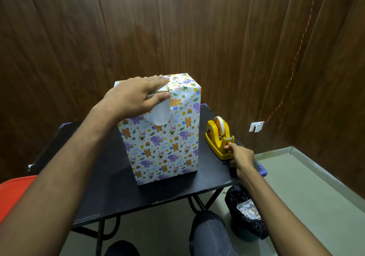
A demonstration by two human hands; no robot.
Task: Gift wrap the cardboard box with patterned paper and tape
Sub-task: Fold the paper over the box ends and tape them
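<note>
A tall box (164, 145) wrapped in white paper with cartoon animals stands upright in the middle of the black table (110, 196). My left hand (136, 95) lies flat on its top, pressing the folded paper down; a loose white paper flap (161, 114) curls out below my thumb, and a strip of bare cardboard shows under my fingers. To the right stands a yellow tape dispenser (218, 137) with a white roll. My right hand (240, 156) is at its front cutter end, fingers pinched on the tape end.
A bin lined with a black bag (245, 214) holding paper scraps sits on the floor under the table's right edge. A red chair (11, 192) is at the left. Wooden wall panels stand close behind the table. My knee (207, 228) is below the table's front edge.
</note>
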